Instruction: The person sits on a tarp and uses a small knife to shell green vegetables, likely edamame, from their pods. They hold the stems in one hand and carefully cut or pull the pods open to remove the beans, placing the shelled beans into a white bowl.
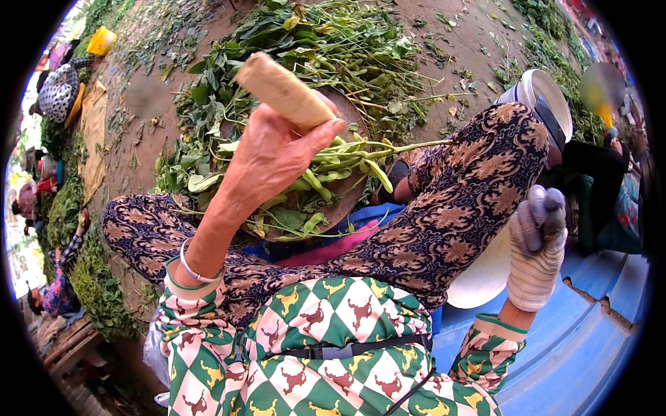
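My bare left hand (267, 152), with a white bangle on its wrist, is closed round a pale tan, block-like piece (284, 90). Whether it is wood or something else I cannot tell. Just below and beside this hand lies a green bean stem with pods (336, 170), over a round brown surface (343, 208) in front of my lap. Off to the right, my right hand (540, 239) wears a striped work glove with greyish-purple fingers. Those fingers are curled, and anything inside them is hidden.
A large heap of bean plants (333, 55) spreads ahead on the brown ground. A white bucket (544, 97) lies tilted by my right knee, near blue planks (555, 347). People (59, 93) sit among plants at the left; a yellow container (102, 41) stands farther off.
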Demonstrator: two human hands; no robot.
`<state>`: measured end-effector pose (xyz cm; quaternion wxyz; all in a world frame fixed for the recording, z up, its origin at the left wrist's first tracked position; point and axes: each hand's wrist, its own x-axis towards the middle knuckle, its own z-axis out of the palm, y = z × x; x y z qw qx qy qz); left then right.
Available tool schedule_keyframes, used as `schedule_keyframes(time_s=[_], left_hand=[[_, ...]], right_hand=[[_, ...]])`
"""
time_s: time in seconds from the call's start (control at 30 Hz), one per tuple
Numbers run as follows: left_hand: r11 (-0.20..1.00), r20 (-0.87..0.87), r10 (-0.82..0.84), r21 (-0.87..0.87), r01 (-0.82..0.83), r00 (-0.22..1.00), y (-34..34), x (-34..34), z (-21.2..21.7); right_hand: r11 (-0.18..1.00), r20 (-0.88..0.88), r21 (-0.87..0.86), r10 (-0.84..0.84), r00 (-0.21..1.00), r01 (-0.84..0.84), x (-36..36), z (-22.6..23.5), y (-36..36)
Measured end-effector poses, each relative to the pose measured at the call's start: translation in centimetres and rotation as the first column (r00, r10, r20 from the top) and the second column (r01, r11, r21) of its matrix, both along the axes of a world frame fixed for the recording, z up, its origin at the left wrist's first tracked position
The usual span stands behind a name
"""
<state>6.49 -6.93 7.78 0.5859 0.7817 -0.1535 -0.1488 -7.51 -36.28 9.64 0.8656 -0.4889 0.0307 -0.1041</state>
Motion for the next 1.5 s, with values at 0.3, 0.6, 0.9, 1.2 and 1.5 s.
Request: schedule_keyframes(time_s=[0.3,0.6,0.9,1.2,1.5], left_hand=[[0.992,-0.399,-0.107,0.019,0.125,0.911,-2.4,3.1,-2.7],[0.984,-0.592,-0.133,-0.178,0.032,0.795,-1.5,3.5,-3.1],[0.981,-0.340,-0.103,-0.188,0.039,0.935,-2.8,0.8,-4.8],[0.988,0.105,-0.120,-0.082,0.129,0.987,-2.5,-2.7,-5.7],[0.997,0.563,-0.009,-0.060,0.051,0.826,-2.0,-4.0,-4.1]], right_hand=[[0.816,-0.536,-0.387,0.179,0.825,-0.429,5.8,-4.9,9.7],[0.865,-0.688,-0.166,0.242,0.684,-0.474,6.5,-7.5,11.1],[0.921,-0.688,-0.117,0.195,0.699,-0.372,6.6,-7.4,11.2],[0.915,-0.700,-0.055,0.250,0.669,-0.400,5.9,-9.6,9.7],[0.908,-0.694,-0.141,0.195,0.693,-0.396,6.4,-8.9,10.3]])
